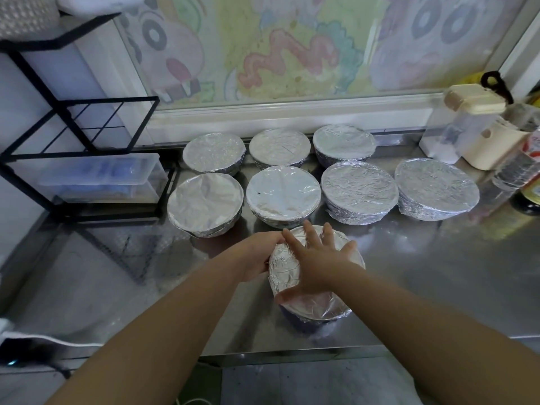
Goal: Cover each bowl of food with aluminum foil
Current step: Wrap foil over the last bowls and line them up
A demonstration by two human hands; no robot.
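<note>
My right hand [317, 258] lies flat on top of the front bowl [309, 323], fingers straight and fanned wide, thumb stretched toward the near rim, palm pressing on the foil [285, 268]. My left hand [257, 255] cups the bowl's left side, fingers curled round the rim where the foil folds down; I cannot see their tips. This bowl stands on the steel counter [409, 273], close to its front edge. Its foil is drawn over the top and crimped down the sides. Behind it stand seven more covered bowls [283, 194], four in a near row and three in a row at the wall, close together. A black wire rack [87, 127] holding a clear plastic box [99, 176] stands to the left, and a clear container with a cream lid [474, 99] to the right
</note>
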